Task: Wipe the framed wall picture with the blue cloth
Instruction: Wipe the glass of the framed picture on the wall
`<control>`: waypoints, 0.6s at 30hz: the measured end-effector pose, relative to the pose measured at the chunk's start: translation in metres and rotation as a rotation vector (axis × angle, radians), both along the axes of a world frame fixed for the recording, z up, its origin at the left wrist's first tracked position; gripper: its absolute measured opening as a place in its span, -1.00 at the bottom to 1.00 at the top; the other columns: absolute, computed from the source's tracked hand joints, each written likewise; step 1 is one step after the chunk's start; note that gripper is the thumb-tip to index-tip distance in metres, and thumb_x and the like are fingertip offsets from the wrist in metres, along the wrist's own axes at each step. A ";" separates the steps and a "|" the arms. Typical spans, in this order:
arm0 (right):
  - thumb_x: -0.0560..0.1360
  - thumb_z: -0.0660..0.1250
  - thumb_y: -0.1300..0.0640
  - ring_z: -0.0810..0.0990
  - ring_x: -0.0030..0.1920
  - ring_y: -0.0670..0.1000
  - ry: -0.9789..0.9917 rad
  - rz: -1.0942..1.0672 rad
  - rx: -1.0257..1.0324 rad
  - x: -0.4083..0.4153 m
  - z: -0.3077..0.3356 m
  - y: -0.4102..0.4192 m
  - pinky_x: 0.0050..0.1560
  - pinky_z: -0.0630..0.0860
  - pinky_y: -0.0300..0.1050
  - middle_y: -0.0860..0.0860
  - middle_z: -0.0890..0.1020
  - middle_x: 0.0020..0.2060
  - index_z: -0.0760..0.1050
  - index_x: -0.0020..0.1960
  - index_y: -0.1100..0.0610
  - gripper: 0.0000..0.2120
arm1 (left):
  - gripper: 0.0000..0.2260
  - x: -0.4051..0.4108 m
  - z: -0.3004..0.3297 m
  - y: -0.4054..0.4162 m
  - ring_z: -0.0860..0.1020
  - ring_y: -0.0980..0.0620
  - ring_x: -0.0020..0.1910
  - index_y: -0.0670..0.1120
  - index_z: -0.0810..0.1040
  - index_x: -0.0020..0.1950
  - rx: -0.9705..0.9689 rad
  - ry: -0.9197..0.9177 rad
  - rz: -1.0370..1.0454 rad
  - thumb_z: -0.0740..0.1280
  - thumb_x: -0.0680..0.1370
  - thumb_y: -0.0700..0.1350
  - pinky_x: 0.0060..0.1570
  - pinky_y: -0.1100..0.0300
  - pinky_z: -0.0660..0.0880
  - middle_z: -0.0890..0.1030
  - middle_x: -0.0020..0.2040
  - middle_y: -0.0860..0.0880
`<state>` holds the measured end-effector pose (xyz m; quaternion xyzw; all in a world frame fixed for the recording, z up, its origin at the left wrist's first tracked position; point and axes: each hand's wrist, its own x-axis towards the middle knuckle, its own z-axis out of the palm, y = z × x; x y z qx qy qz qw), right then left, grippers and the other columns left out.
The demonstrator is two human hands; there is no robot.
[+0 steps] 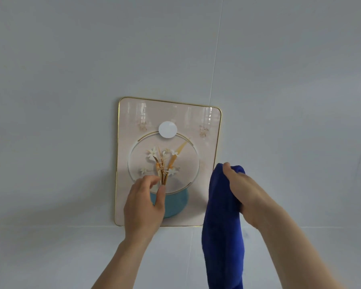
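A framed picture (171,122) with a thin gold rim hangs on the pale wall; it shows white flowers in a teal vase inside a ring, with a white disc above. My left hand (143,205) is raised in front of the picture's lower left part, fingers loosely curled and apart, holding nothing. My right hand (244,192) grips the top of a deep blue cloth (222,236) at the frame's lower right edge. The cloth hangs down in a long fold and hides the frame's lower right corner.
Pale grey wall panels (71,80) surround the picture. A thin vertical seam (215,59) runs down to the frame's upper right. A horizontal joint crosses just below the frame's bottom edge.
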<state>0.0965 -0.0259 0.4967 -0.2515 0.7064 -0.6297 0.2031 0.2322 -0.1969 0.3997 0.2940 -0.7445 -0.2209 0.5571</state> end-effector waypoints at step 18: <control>0.62 0.13 -0.05 0.41 -0.20 -0.11 1.310 -0.217 -0.217 -0.051 0.020 -0.094 -0.17 0.38 -0.06 -0.12 0.49 -0.24 0.46 -0.14 0.12 -0.70 | -0.57 -0.056 0.049 -0.036 0.38 -0.04 0.48 0.02 0.43 0.47 -0.386 -0.030 0.062 0.26 0.61 0.07 0.47 -0.08 0.33 0.43 0.49 0.03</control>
